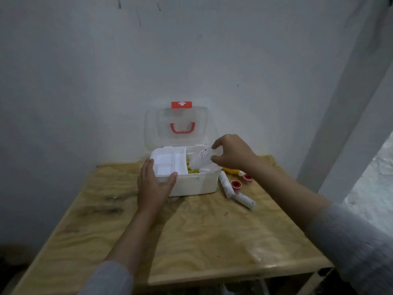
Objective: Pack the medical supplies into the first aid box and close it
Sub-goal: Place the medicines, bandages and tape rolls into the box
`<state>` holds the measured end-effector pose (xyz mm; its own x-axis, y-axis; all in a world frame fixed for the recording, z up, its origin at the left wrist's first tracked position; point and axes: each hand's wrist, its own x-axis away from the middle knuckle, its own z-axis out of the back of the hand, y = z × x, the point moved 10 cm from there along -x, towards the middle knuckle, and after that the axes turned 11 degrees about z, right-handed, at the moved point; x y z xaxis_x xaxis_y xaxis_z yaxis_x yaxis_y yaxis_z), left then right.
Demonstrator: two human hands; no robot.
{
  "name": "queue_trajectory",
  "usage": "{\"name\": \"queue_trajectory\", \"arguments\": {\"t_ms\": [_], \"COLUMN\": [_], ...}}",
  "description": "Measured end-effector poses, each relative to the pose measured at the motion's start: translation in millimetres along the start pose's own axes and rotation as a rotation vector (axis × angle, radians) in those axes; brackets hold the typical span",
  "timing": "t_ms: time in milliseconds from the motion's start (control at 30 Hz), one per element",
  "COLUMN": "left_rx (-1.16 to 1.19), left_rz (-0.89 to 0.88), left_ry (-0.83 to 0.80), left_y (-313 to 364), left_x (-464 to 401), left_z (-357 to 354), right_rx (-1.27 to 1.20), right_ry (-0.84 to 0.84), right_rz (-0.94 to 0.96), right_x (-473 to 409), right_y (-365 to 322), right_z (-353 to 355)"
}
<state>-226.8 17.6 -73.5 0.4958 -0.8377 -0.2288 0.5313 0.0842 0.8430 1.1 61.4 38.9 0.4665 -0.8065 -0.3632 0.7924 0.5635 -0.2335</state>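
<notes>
- A white first aid box (pixel 195 184) sits on a wooden table (pixel 191 241), pushed back close to the wall.
- Its clear lid (pixel 180 126) stands straight up at the back. The lid has a red handle (pixel 182 127) and a red clasp (pixel 181 104) with a white cross on top.
- A white tray (pixel 170 162) with little sections sits in the left side of the box.
- The left hand (pixel 154 186) is spread open and rests on the front left corner of the box, with the thumb touching the tray's edge.
- The right hand (pixel 231 153) is over the right side of the box. It pinches a clear packet (pixel 202 159) between the thumb and the other fingers. The packet has a small label on it, and its low end dips into the box.
- Something yellow and green (pixel 192 169) lies in the box under the packet. It is too blurry to say what it is.
- On the table, just to the right of the box, lie two white rolls (pixel 226 185) in wrappers. The second roll (pixel 244 200) touches the end of the first.
- Two small red tape rolls sit near them, one (pixel 236 184) between the white rolls and one (pixel 247 178) farther back.
- A yellow thing (pixel 231 171) lies behind them, partly hidden by the right wrist.
</notes>
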Motion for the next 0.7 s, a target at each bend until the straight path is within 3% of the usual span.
{"name": "queue_trajectory", "arguments": {"t_ms": [400, 700], "left_rx": [0.021, 0.023], "left_rz": [-0.021, -0.024], "left_ry": [0.025, 0.040], "left_y": [-0.7, 0.7], "left_x": [2.7, 3.6], "left_z": [0.3, 0.7], "right_rx": [-0.032, -0.260], "right_ry": [-0.264, -0.111], "right_rz": [-0.059, -0.192], "right_x": [-42.9, -51.2], "right_y": [0.6, 13.9], "right_z": [-92.4, -102.8]}}
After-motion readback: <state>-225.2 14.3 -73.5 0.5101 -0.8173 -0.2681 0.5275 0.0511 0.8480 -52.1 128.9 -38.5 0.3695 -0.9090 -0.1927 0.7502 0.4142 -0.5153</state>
